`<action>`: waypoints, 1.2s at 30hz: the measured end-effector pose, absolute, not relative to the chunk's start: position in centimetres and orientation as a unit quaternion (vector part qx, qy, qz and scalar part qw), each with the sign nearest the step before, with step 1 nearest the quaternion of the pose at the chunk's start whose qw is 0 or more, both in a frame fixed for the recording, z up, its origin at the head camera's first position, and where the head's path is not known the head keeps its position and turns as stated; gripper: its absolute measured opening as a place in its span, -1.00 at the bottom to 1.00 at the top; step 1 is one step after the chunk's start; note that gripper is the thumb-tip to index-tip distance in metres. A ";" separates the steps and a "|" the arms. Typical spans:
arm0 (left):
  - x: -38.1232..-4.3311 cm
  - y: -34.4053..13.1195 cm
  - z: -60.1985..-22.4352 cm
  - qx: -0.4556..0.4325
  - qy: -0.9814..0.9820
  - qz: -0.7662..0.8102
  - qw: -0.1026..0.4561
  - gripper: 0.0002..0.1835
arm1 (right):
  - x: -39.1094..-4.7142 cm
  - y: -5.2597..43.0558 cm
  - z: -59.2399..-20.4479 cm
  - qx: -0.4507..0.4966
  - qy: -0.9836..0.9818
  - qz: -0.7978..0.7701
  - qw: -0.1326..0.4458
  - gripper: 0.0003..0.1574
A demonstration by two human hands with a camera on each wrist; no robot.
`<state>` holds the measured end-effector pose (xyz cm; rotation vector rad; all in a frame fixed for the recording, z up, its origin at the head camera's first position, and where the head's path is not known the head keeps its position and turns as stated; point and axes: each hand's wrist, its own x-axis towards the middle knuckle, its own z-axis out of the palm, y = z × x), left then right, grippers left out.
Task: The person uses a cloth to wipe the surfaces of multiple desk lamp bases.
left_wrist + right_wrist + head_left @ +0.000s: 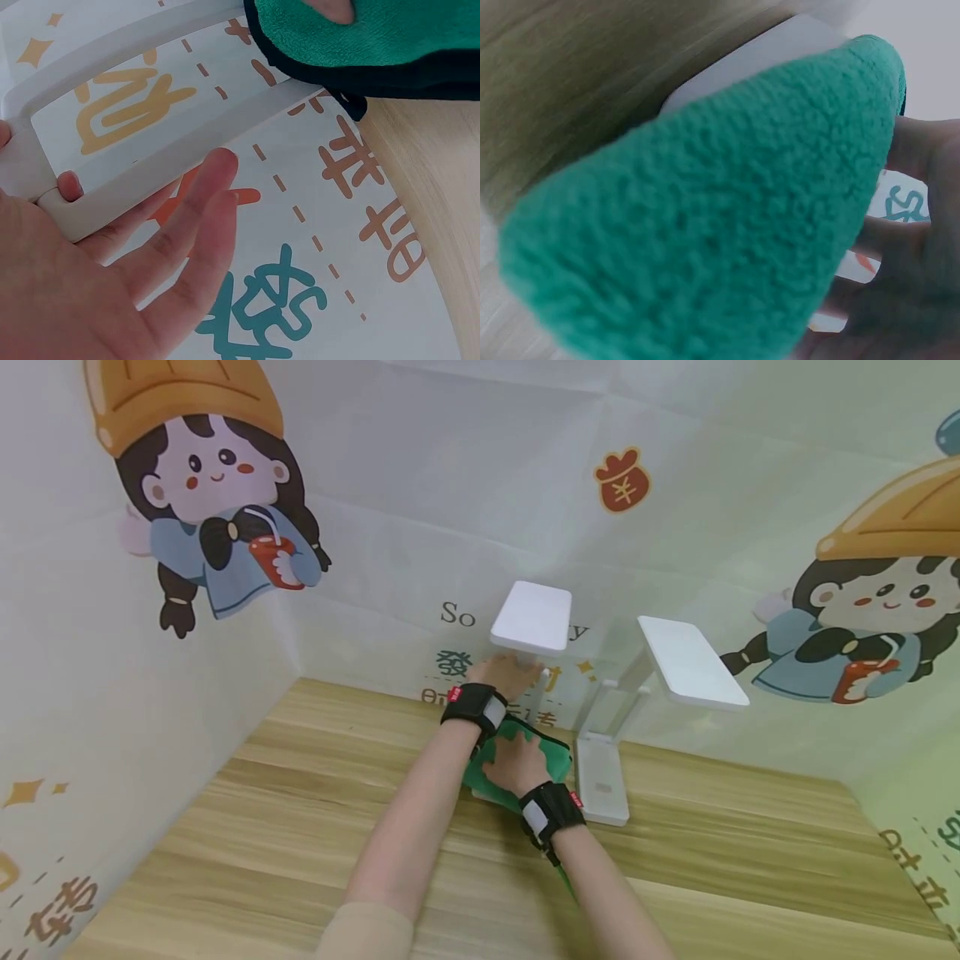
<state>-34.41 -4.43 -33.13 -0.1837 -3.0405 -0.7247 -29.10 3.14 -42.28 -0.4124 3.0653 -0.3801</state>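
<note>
My left hand (504,677) grips the upper end of the white folding arm (176,161) of the left desk lamp, just below its flat lamp head (531,617). One fingertip shows inside the arm's open frame in the left wrist view; the other fingers extend along its outside. Lower down, my right hand (519,765) holds a green fluffy cloth (705,217) with a dark edge, its fingers over the cloth. The cloth lies at the foot of the lamp and hides its lower part. A white flat part (761,64) shows behind the cloth.
A second white desk lamp (693,662) stands close on the right, its base (602,781) beside the cloth. Behind both lamps rises a wall covering (420,552) with printed cartoons and lettering. The wooden tabletop (300,827) spreads out below.
</note>
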 end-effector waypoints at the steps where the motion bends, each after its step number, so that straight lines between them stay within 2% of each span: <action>1: -34.3 -4.4 -33.1 -0.058 -0.971 -0.232 0.006 -0.35 | -29.1 3.2 -42.3 -0.133 0.984 -0.122 0.007 -0.47; 9: -34.4 -4.7 -33.1 -0.055 -0.973 -0.224 -0.004 -0.31 | -27.5 2.7 -42.4 -0.130 0.987 -0.089 0.019 -0.43; 18: -34.3 -4.7 -32.9 -0.067 -0.967 -0.245 -0.007 -0.32 | -29.1 2.8 -42.5 -0.118 0.987 -0.105 0.014 -0.46; 26: -34.2 -4.8 -32.9 -0.067 -0.969 -0.236 -0.014 -0.31 | -27.4 2.4 -42.5 -0.125 0.989 -0.073 0.005 -0.46; 36: -34.7 -4.7 -33.1 -0.061 -0.969 -0.239 -0.011 -0.31 | -29.4 2.8 -43.0 -0.118 0.989 -0.090 0.000 -0.43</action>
